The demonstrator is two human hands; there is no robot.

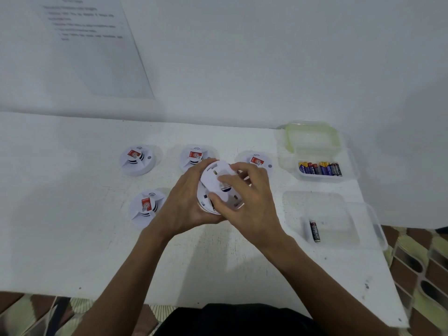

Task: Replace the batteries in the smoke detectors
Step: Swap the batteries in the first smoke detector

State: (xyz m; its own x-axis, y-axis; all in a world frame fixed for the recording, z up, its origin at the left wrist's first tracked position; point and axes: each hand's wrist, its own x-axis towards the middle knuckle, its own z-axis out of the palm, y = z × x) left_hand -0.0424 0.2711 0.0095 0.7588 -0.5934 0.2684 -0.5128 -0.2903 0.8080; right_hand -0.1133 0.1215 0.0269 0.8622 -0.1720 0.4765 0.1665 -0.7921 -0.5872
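White-painted tabletop (72, 214) ran up to a pale wall, where a printed sheet of paper (97, 44) hung too blurred to read. From the head view, four round white plastic smoke detectors with red labels sat on the table: three in a far row (137, 160) (194, 156) (258, 161) and one nearer on the left (146, 207). A fifth detector was lifted above the middle of the table between both hands. The left hand (184, 202) curled round its round white body (202, 202) from the left and beneath, while the right hand (247, 202) pinched the flat white back plate (215, 180), thumb on the near edge and fingers over the far one. That plate stood tilted off the body, and I could not tell whether it was coming off or going on. To the right lay a clear plastic tub (322, 151) holding a row of blue and black batteries (320, 169), with a green-rimmed lid (312, 137) behind it. Nearer sat a second clear tub (339, 209) with one black battery (314, 231) in it, its long axis running towards the person. Both tubs lay off the right hand's side, so that hand seemed better placed for any reach.
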